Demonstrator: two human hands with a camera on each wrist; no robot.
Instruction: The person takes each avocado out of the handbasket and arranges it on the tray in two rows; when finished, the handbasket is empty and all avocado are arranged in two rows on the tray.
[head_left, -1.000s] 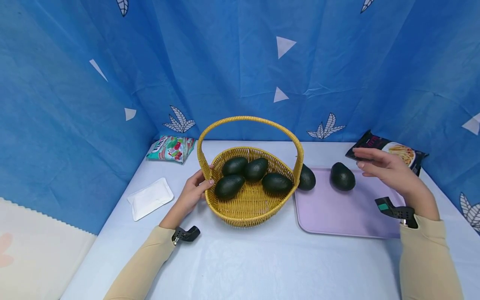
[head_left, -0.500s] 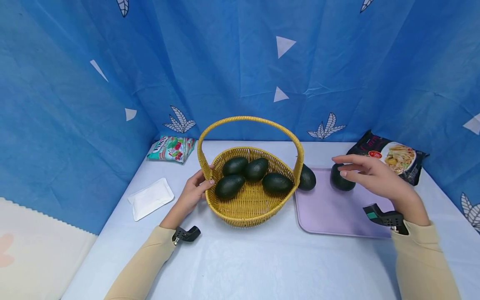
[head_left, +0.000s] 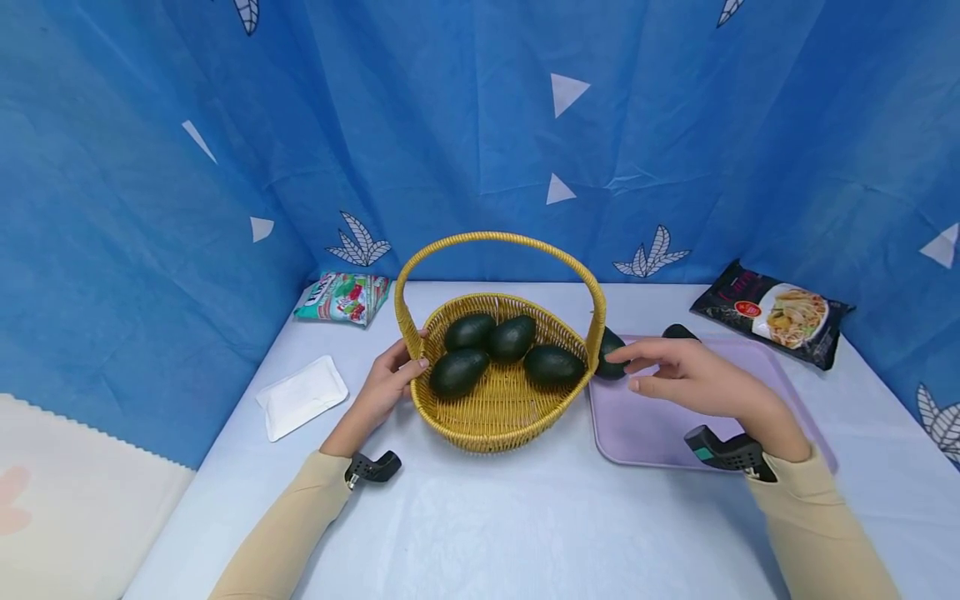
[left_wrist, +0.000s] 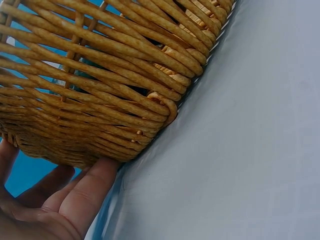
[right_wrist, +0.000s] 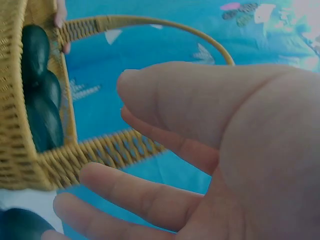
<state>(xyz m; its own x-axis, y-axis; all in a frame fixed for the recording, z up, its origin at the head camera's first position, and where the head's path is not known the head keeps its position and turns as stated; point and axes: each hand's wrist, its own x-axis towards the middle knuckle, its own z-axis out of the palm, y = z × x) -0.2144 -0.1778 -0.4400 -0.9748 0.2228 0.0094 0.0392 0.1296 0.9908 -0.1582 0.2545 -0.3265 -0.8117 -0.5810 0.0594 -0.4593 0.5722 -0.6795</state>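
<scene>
A yellow wicker basket (head_left: pixel 483 437) with a tall arched handle holds several dark green avocados (head_left: pixel 459 373). My left hand (head_left: pixel 384 383) grips its left side, thumb over the rim; the left wrist view has fingers against the outer weave (left_wrist: pixel 100 110). Just right of the basket lies another avocado (head_left: pixel 611 340), partly covered by basket and fingers. My right hand (head_left: pixel 693 377) hovers there with fingers spread and nothing held; in the right wrist view a gap separates its fingers from the avocado (right_wrist: pixel 22 225). Behind this hand, one more avocado (head_left: pixel 679 332) shows only its top.
A lilac tray (head_left: pixel 637 446) lies under the right hand. A black noodle packet (head_left: pixel 776 312) is at the back right, a green-and-red packet (head_left: pixel 347 297) at the back left. A flat white packet (head_left: pixel 303 397) rests left of the basket. Blue cloth (head_left: pixel 480 150) hangs behind the table.
My right hand has moved left, from near the noodle packet, past the avocado on the tray, to the avocado beside the basket. The left hand and basket stay in place.
</scene>
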